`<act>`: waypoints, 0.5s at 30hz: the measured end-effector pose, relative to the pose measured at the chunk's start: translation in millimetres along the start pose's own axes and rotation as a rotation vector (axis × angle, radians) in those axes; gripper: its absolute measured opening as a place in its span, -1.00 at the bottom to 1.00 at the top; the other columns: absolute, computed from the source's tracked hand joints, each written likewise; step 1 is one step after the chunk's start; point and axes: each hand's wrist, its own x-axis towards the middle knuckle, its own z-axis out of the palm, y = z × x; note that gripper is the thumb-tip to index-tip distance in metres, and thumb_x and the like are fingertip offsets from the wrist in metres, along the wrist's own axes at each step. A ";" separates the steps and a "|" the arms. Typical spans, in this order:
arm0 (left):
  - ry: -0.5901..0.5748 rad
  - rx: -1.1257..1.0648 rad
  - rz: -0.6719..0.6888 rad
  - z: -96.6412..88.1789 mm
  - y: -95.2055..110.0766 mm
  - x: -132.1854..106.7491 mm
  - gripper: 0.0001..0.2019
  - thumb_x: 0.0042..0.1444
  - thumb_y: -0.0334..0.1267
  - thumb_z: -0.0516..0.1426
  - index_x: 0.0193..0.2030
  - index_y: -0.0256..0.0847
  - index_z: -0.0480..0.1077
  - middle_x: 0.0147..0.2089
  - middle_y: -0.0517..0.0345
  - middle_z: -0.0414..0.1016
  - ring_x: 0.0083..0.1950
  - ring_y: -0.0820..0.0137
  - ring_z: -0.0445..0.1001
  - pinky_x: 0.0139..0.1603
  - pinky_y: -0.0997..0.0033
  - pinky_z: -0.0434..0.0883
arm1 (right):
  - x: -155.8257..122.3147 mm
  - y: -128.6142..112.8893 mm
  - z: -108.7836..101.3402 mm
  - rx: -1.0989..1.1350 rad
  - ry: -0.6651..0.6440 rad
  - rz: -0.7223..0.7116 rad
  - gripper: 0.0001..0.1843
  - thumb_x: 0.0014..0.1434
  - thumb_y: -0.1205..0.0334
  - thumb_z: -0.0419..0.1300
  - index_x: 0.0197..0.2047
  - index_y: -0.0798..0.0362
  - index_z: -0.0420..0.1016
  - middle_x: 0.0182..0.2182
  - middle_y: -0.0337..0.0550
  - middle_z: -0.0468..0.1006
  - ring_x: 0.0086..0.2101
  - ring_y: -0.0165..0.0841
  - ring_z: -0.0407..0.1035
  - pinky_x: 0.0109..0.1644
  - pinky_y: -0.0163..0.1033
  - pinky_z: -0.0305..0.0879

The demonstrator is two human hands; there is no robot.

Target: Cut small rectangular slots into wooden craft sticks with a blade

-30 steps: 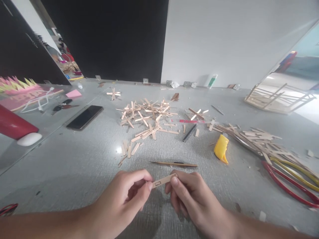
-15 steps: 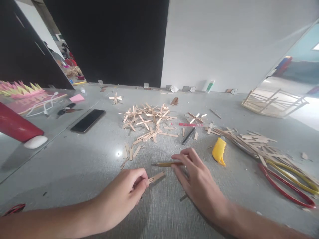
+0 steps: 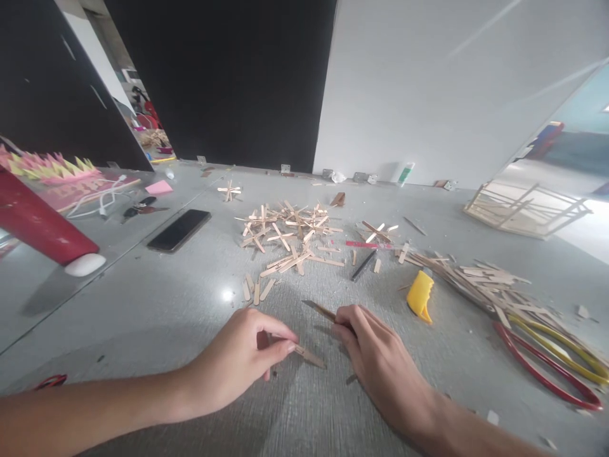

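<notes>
My left hand point(image 3: 247, 358) pinches one end of a short wooden stick point(image 3: 308, 357) and holds it flat against the grey table point(image 3: 157, 317). My right hand point(image 3: 375, 358) is closed round a thin craft knife point(image 3: 321, 311) whose blade end points up and to the left, just above the stick. The two hands sit close together near the table's front edge.
A heap of wooden stick crosses point(image 3: 285, 231) lies in the middle, longer strips point(image 3: 480, 282) to the right. A yellow cutter point(image 3: 421, 295), red and yellow loops point(image 3: 552, 355), a black phone point(image 3: 179, 230), a red tube point(image 3: 38, 225) and a stick frame point(image 3: 523, 209) surround them.
My right hand let go of the stick, reached forward, and picked the knife up off the table. My left hand lowered the stick onto the table.
</notes>
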 end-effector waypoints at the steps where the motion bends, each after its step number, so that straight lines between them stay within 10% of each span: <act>1: 0.006 -0.021 0.004 -0.3 -0.8 0.3 -0.74 0.31 -0.16 0.12 -0.24 -0.22 0.61 -0.42 0.19 0.47 -0.45 0.44 0.45 -0.43 0.48 0.32 | -0.5 0.2 -0.7 0.020 -0.010 -0.023 -0.89 0.49 0.33 -0.06 -0.03 0.03 0.27 -0.32 -0.18 0.46 -0.35 -0.35 0.39 -0.27 -0.23 0.33; 4: -0.013 -0.082 -0.063 -0.9 -4.3 0.4 -0.76 0.26 -0.14 0.17 -0.17 -0.21 0.62 -0.37 0.14 0.52 -0.45 0.43 0.45 -0.55 0.53 0.31 | -4.5 -0.3 -2.6 0.036 -0.061 -0.131 -0.70 0.46 0.43 -0.06 0.20 0.07 0.23 -0.22 -0.10 0.49 -0.27 -0.32 0.41 -0.21 -0.21 0.34; 10: -0.062 -0.140 -0.185 -4.2 -6.4 1.2 -0.71 0.24 -0.13 0.18 0.02 -0.22 0.47 -0.41 0.21 0.46 -0.43 0.37 0.48 -0.68 0.60 0.27 | -13.8 -11.8 -10.4 -0.056 -0.098 -0.225 -0.89 0.45 0.41 -0.02 -0.12 0.05 0.26 -0.42 -0.25 0.37 -0.53 -0.39 0.24 -0.50 -0.25 0.16; 15: -0.133 -0.089 -0.146 -6.1 -2.7 1.6 -0.74 0.31 -0.07 0.14 -0.20 -0.24 0.51 -0.48 0.21 0.48 -0.46 0.42 0.49 -0.52 0.54 0.34 | -16.5 -17.4 -15.4 -0.175 -0.181 -0.330 -0.64 0.34 0.54 -0.12 0.14 0.23 0.27 -0.40 -0.14 0.45 -0.50 -0.30 0.34 -0.49 -0.19 0.30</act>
